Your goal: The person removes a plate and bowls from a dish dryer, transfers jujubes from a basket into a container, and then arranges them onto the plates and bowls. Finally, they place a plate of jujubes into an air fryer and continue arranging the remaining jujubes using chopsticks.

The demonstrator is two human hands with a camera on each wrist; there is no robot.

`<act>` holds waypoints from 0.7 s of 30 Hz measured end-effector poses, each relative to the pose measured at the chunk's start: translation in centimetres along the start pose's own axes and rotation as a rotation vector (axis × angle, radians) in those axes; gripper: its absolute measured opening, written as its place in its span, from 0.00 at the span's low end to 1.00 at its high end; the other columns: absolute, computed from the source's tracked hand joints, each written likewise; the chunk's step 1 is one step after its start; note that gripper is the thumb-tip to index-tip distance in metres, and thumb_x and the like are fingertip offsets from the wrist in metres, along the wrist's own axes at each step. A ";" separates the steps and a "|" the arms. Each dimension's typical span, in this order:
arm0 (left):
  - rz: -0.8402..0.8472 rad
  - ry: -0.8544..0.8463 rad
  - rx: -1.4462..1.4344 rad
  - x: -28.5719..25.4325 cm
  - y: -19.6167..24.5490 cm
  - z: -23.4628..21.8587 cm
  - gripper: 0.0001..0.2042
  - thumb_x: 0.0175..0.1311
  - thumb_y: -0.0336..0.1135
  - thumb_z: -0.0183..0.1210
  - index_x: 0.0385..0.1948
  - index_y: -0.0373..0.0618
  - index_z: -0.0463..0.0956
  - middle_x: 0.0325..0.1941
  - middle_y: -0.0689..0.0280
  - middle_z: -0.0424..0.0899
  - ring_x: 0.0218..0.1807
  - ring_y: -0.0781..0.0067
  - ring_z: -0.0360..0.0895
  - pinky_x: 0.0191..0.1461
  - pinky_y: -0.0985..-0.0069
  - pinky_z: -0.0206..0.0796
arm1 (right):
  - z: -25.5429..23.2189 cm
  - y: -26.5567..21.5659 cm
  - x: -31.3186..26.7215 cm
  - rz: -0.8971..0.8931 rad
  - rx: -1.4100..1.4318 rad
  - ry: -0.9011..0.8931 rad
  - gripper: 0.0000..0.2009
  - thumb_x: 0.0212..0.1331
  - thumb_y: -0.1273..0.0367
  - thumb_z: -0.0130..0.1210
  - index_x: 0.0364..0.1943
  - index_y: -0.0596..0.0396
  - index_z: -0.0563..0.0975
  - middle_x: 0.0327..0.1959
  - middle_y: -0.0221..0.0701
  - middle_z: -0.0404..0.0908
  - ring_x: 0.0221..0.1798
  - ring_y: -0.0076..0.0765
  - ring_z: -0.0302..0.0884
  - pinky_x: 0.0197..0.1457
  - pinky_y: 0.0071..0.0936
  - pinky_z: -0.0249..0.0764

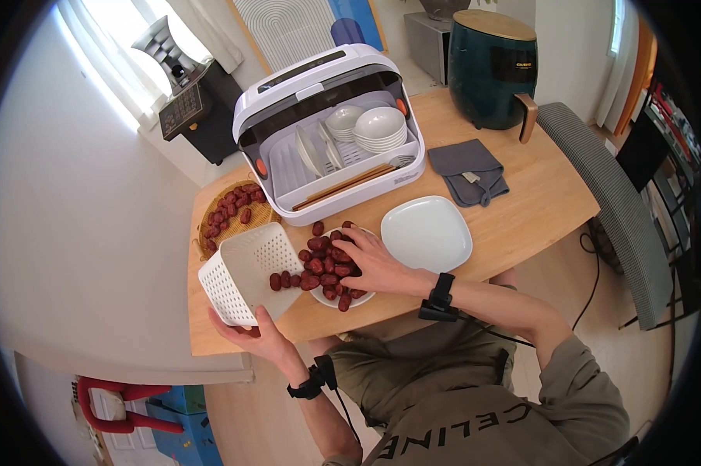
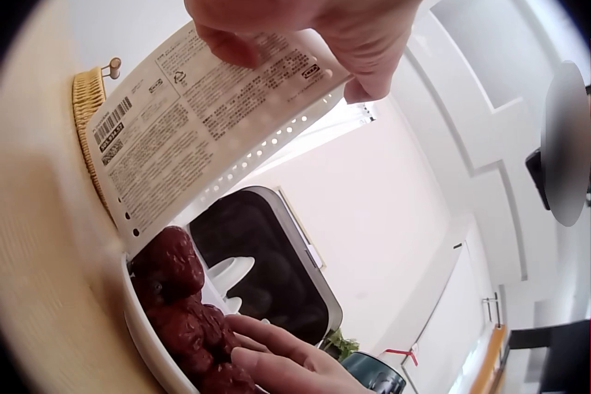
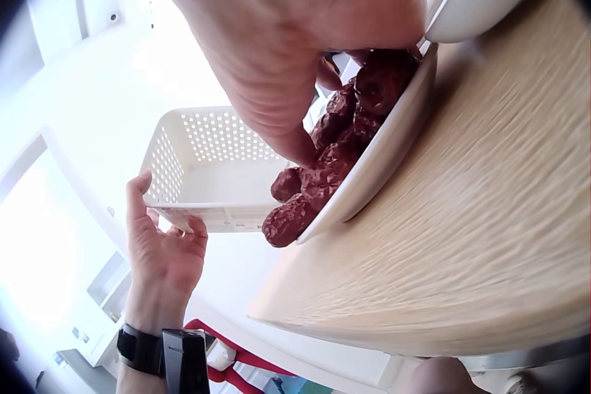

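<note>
A white perforated plastic basket (image 1: 228,278) lies tipped on its side, its mouth facing a white dish (image 1: 363,301) heaped with red dates (image 1: 329,269). My left hand (image 1: 263,340) grips the basket at its base end, thumb against the printed label on its bottom (image 2: 175,135). A few dates (image 1: 285,280) run in a line from the heap to the basket's mouth. Spread over the heap, my right hand (image 1: 383,266) rests on the dates, thumb and fingers apart. In the right wrist view its fingertips are partly hidden among the dates (image 3: 319,172).
Behind the dish stands a white dish box (image 1: 350,182) with its lid raised, holding bowls, plates and chopsticks. A woven tray (image 1: 206,225) of dates sits at the left. To the right are a pale square plate (image 1: 427,233), a folded grey cloth (image 1: 469,167) and a green air fryer (image 1: 490,78).
</note>
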State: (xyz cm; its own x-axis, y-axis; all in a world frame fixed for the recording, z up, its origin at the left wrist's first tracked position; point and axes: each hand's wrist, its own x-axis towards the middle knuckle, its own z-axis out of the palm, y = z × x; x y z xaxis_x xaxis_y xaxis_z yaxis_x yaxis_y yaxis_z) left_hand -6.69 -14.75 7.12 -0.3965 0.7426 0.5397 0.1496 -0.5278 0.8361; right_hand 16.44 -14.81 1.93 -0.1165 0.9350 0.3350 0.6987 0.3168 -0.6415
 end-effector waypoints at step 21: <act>0.013 0.079 -0.040 -0.5 -0.2 -0.6 0.36 0.60 0.26 0.57 0.70 0.39 0.49 0.72 0.54 0.53 0.73 0.59 0.52 0.75 0.58 0.46 | 0.2 0.3 -0.1 -0.031 -0.011 0.011 0.38 0.46 0.58 0.65 0.63 0.57 0.64 0.68 0.53 0.54 0.72 0.67 0.47 0.73 0.54 0.50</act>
State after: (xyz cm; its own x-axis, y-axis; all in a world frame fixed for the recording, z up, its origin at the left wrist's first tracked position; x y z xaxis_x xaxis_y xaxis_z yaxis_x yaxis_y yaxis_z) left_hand -7.03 -15.25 6.63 -0.4652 0.7018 0.5395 0.1191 -0.5543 0.8238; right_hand 16.50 -14.74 1.55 -0.1304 0.9228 0.3626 0.7029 0.3440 -0.6226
